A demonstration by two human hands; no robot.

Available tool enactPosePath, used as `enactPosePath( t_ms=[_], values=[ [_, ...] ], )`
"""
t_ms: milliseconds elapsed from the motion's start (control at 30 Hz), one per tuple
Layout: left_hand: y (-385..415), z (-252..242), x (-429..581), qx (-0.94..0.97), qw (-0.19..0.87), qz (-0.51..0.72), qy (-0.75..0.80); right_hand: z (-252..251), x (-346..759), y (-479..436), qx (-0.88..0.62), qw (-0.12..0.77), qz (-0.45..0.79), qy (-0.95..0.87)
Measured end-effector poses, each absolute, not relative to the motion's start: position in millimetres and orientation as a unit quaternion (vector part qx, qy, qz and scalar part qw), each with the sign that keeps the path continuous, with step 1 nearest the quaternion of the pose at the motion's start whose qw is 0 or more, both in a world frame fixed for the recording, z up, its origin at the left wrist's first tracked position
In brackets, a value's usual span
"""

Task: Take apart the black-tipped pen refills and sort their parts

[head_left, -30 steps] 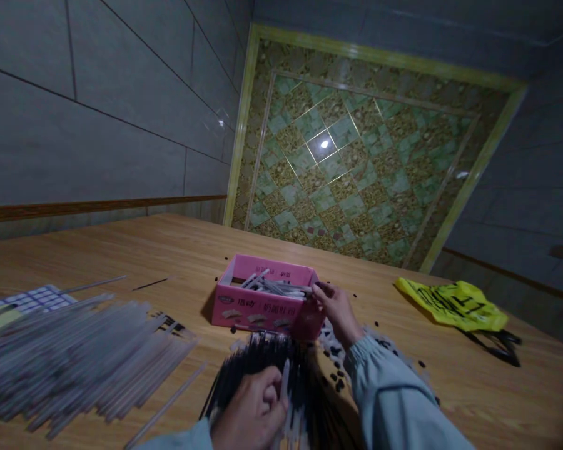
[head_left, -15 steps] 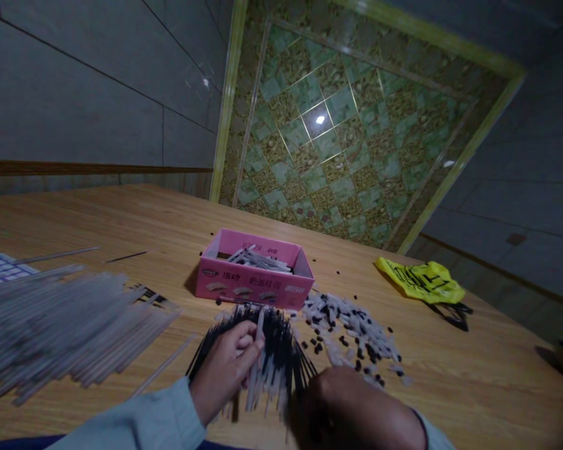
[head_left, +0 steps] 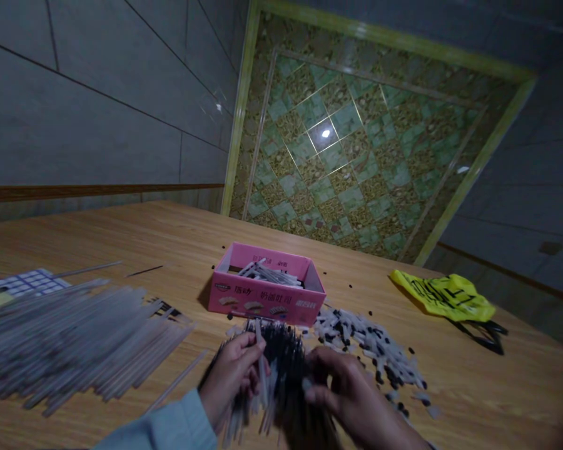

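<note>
My left hand [head_left: 237, 372] is closed round a slim whitish tube [head_left: 263, 369], which it holds nearly upright. Under and between both hands spreads a pile of thin sticks [head_left: 281, 350], black toward the far end and pale toward the near end. My right hand [head_left: 344, 390] is over the right side of this pile, fingers curled and thumb bent toward the index finger. Something small and pale shows at its thumb tip, too blurred to name. Just beyond the pile stands a pink box [head_left: 267, 300] with several whitish tubes [head_left: 272, 275] inside.
Many small white and black pieces [head_left: 370, 340] lie scattered right of the box. A broad heap of long translucent tubes [head_left: 75, 344] covers the table's left. A yellow bag [head_left: 443, 297] with black lettering lies at the right, and a checked cloth [head_left: 32, 282] at far left.
My right hand has risen from the near right edge of the pile, and its thumb and fingers now show. My left hand keeps the tube. The whole view has shifted slightly.
</note>
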State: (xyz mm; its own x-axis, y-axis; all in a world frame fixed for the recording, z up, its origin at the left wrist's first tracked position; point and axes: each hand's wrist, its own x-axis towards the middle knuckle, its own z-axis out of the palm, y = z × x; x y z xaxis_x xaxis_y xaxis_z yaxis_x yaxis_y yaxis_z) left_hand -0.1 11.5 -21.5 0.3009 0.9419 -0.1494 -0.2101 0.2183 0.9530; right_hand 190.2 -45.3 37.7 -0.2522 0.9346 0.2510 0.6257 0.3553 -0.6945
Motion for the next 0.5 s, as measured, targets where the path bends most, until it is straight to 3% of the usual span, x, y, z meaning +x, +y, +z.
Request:
enactPosePath(
  t_ms=[67,133,367,500],
  values=[
    [13.5,-22.9,-1.3,0.447,0.667,0.437,0.405,37.1,179.9,-32.5,-0.488,0.452,0.321,-0.674],
    [15.8,-25.2,-2.7,0.445,0.664,0.446,0.403,25.8,171.4,-20.1,-0.475,0.508,0.362,-0.621],
    [20.2,-26.8,-5.5,0.433,0.649,0.474,0.409,-15.1,178.5,3.9,-0.612,0.429,0.161,-0.644],
    [17.4,-24.1,-3.4,0.434,0.656,0.456,0.417,-23.2,194.7,13.0,-0.623,0.411,0.139,-0.651]
  ],
)
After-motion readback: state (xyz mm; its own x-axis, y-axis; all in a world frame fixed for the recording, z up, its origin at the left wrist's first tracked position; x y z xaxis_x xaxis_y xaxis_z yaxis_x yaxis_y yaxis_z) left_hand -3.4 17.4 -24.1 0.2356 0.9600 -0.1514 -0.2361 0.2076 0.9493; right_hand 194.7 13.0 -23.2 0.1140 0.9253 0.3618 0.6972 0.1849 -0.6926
